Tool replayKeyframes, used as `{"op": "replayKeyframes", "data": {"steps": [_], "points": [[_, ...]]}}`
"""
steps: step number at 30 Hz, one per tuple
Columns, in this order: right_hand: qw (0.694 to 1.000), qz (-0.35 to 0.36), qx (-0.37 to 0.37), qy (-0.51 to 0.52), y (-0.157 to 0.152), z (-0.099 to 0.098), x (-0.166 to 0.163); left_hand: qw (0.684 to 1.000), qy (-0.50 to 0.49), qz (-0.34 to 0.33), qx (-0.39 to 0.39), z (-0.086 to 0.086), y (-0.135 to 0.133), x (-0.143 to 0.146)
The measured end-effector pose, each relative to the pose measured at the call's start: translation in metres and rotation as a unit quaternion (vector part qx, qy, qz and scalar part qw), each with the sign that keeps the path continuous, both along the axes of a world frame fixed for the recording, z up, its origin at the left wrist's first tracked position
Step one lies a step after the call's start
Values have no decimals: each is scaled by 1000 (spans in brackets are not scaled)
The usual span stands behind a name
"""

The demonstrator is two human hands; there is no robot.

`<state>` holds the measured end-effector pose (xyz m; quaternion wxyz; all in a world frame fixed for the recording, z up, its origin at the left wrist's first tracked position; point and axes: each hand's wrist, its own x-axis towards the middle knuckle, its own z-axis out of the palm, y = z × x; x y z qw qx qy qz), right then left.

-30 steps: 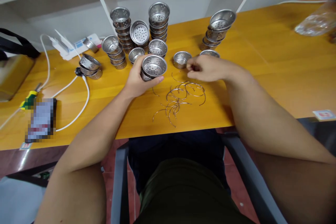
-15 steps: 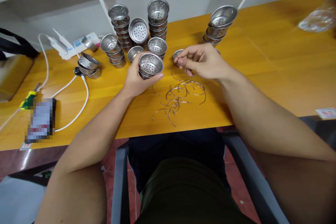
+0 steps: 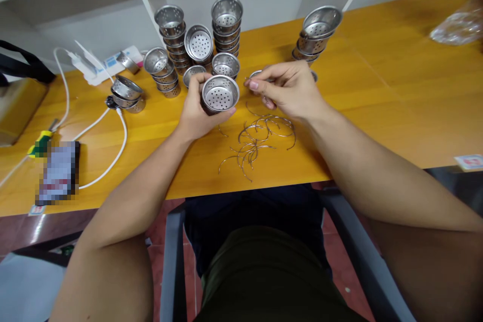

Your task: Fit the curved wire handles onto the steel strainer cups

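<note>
Left hand (image 3: 196,112): fingers wrapped around the wall of a held perforated metal cup (image 3: 220,94), thumb along its near side; grip closed, cup mouth tilted towards the wearer. Right hand (image 3: 292,89): thumb and forefinger brought together in a pinch, to the right of the cup and apart from it; whether a thin wire sits between the tips cannot be told.

Progress: no wire is seen fitted to the held cup, so work on it is judged unfinished. Curved loose wires (image 3: 256,136) lie tangled on the worktop (image 3: 377,110), below both hands. Other cups stand in a left-hand group of stacks (image 3: 171,25) and a right-hand stack (image 3: 320,27); their completion cannot be verified.

Pose: left forearm rises inward from lower left, wrist nearly straight. Right forearm slants in from the right edge, the hand in front of a small cup (image 3: 256,74), mostly hidden.

Outlying: power strip (image 3: 113,64) and white cable (image 3: 123,156) at far left.
</note>
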<state>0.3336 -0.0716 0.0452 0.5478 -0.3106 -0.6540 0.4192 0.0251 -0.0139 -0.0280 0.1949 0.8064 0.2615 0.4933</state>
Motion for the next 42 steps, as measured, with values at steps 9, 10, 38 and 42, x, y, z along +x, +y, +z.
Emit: {"op": "replayKeyframes", "data": {"steps": [9,10,38,42], "points": [[997,-24,69,-29,-4,-1,-9,1000,-9,-3,12,8,-11,10],[996,-25,78,-31,-5,-2,-11,1000,-11,-11,10,8,-13,12],[994,-77,49,-68,-16,-8,-34,998,53,-14,-13,19,-43,28],[995,-74,41,-60,-15,-8,-35,998,59,-11,-2,18,-42,27]]}}
